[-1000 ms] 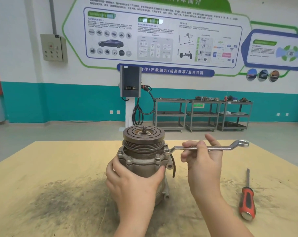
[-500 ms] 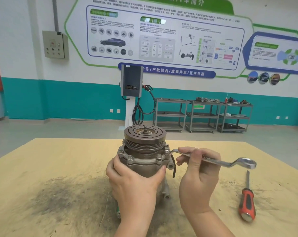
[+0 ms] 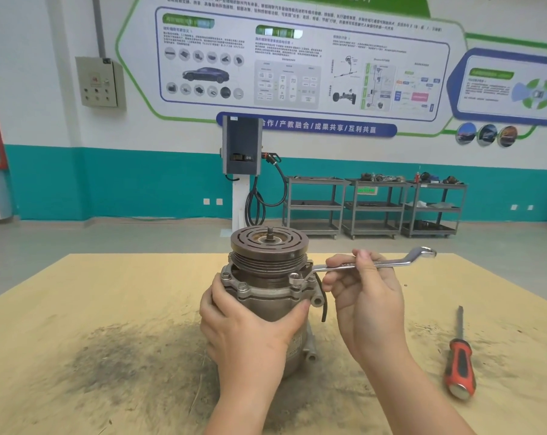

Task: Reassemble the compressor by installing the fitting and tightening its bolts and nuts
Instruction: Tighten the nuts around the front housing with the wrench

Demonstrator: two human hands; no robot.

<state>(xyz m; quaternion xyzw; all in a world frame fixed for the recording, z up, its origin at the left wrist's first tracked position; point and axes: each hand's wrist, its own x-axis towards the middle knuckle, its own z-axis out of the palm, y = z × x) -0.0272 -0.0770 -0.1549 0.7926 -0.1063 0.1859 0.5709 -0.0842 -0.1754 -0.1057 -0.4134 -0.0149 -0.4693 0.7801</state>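
A grey metal compressor (image 3: 265,296) stands upright on the wooden table (image 3: 93,309), its brown grooved pulley (image 3: 269,246) on top with a threaded shaft in the middle. My left hand (image 3: 250,334) wraps around the compressor's body from the front. My right hand (image 3: 366,293) grips the shaft of a silver ring wrench (image 3: 388,262). The wrench's near ring sits on a flange bolt (image 3: 294,280) at the compressor's front right. Its handle points right and slightly up.
A screwdriver (image 3: 458,365) with a red and black handle lies on the table to the right. A dark dirty patch (image 3: 124,365) spreads over the table's front. Far behind stand a charging post (image 3: 242,171) and grey shelf carts (image 3: 372,205).
The wrench handle dropped toward me half a second ago and has now swung back up and away. Its ring now sits on a bolt nearer the front. My left hand kept its hold.
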